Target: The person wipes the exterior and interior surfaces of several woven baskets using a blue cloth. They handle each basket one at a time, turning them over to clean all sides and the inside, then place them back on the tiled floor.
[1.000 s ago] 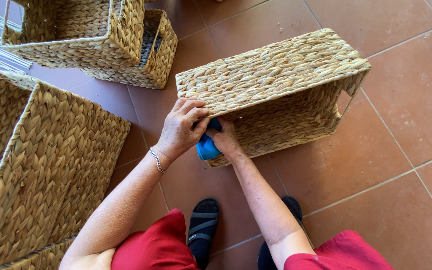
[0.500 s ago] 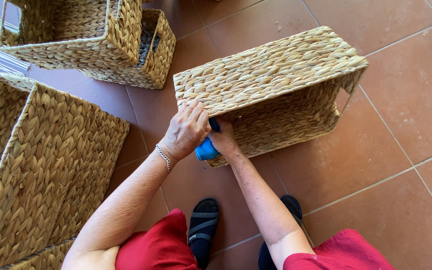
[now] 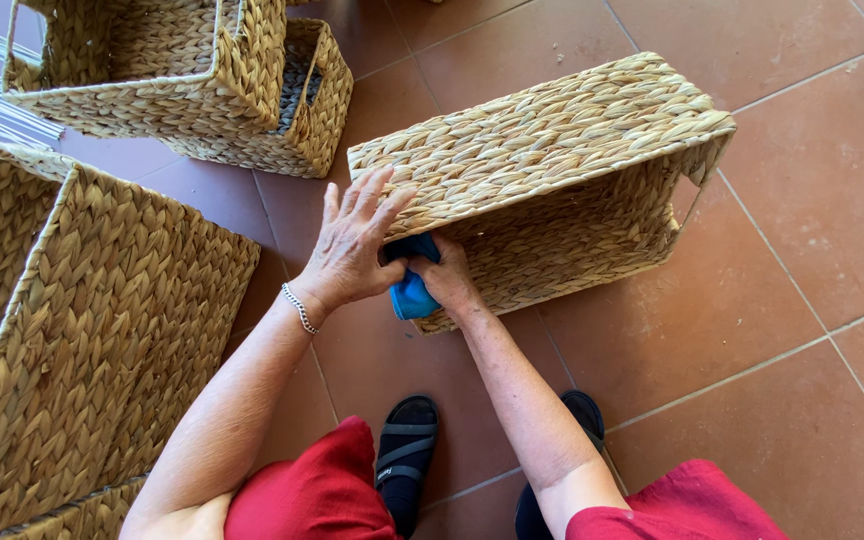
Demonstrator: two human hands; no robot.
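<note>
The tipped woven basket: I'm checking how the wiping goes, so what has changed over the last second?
The left hand has spread its fingers flat on the tipped woven basket at its near corner; earlier they were curled. The right hand still grips the blue cloth at the basket's opening, barely shifted. The basket, the other baskets and the tiled floor look unchanged.

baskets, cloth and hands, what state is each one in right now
tipped basket: on its side, opening facing the person
blue cloth: bunched at the basket's rim
right hand: gripping the cloth
left hand: flat on the basket, fingers spread
nested baskets: upright
</note>
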